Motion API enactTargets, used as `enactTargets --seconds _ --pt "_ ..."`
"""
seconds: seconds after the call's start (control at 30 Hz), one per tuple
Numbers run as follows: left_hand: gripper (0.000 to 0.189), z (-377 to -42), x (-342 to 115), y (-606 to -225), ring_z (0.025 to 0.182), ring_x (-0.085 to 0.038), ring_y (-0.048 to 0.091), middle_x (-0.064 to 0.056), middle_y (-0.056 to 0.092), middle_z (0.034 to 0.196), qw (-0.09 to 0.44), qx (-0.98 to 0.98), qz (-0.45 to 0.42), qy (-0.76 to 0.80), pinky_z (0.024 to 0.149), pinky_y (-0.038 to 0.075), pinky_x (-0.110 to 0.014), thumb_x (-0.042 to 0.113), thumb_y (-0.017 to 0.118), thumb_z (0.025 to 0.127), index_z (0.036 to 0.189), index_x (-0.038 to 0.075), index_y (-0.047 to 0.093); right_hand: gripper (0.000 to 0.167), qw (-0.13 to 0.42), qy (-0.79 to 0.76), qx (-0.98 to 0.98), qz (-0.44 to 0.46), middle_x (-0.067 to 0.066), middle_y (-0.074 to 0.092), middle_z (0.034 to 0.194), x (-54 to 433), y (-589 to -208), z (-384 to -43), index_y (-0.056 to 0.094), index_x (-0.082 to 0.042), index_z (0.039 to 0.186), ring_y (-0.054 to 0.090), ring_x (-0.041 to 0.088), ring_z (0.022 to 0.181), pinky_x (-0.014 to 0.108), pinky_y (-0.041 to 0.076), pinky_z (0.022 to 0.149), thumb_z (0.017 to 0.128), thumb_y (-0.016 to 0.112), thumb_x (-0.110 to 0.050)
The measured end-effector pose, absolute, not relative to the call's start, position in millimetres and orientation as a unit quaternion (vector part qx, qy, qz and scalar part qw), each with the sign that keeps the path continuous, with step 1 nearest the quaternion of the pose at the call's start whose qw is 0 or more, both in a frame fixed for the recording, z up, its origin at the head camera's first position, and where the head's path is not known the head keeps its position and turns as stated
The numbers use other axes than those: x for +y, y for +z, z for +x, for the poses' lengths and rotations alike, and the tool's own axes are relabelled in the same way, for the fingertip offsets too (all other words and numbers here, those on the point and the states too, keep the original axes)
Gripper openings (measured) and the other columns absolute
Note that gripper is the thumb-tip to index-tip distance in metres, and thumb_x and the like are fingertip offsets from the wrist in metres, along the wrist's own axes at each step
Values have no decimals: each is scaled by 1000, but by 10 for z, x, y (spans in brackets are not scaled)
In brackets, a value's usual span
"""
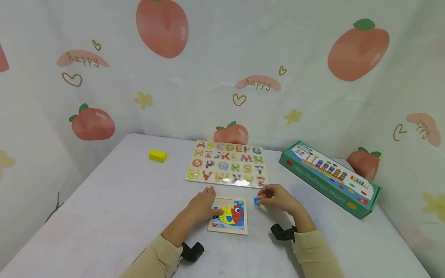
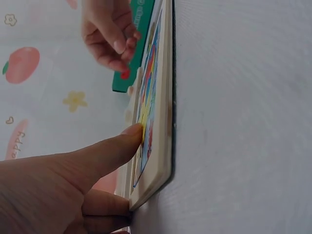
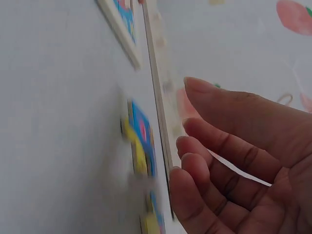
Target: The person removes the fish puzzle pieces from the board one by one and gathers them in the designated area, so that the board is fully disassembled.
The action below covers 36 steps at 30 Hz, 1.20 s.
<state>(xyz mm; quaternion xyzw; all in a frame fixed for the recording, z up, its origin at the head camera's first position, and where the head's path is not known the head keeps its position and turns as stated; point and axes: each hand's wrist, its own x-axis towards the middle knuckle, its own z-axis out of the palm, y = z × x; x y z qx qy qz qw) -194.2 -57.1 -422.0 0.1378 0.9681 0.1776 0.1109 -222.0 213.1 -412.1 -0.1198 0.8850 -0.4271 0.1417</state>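
A square wooden fish jigsaw puzzle, a red and yellow fish on blue in a pale frame, lies on the table. My left hand rests at its left side. The thumb presses on the picture, while the other fingers lie along the frame's edge, partly hidden in the left wrist view. To the right of the puzzle, my right hand hovers over loose blue and yellow puzzle pieces. Its fingers are loosely bent and apart from the thumb, with nothing between them.
Behind the puzzle lies a wooden alphabet board with colourful letters. A green ring game box stands at the right. Toward the back left sits a yellow block. A fruit-printed cloth hangs behind the table.
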Motion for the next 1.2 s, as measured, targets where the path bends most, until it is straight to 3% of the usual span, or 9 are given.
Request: enactTargets --seconds 0.43,0.7,0.97,1.2 --pt "83 -1920 -539 -4174 137 -37 31 -22 34 147 122 967 122 186 108 33 -52 44 72 78 136 -7 41 21 191 -383 886 -178 4 67 85 1555 -4092 -2246 69 -2 94 55 13 72 24 53 69 75 77 -9" --pt "83 -1929 -458 -4164 135 -37 36 -24 38 144 108 978 104 144 107 36 -50 50 73 73 128 -8 51 25 176 -343 907 -170 3 60 82 1440 -4085 -2193 65 -3 91 50 15 73 24 49 67 71 80 -8" --pt "81 -1888 -275 -4135 113 -38 53 -30 44 136 79 990 61 97 80 55 -42 63 71 66 110 -5 65 27 165 -317 919 -165 4 59 83 1353 -4039 -2125 65 -2 92 50 15 74 25 50 69 70 80 -7" --pt "79 -1866 -223 -4107 117 -35 51 -30 44 136 77 991 53 96 71 56 -40 63 71 67 108 -4 66 29 163 -315 920 -165 4 59 84 1357 -4032 -2113 63 -1 92 49 16 75 27 49 70 70 80 -6"
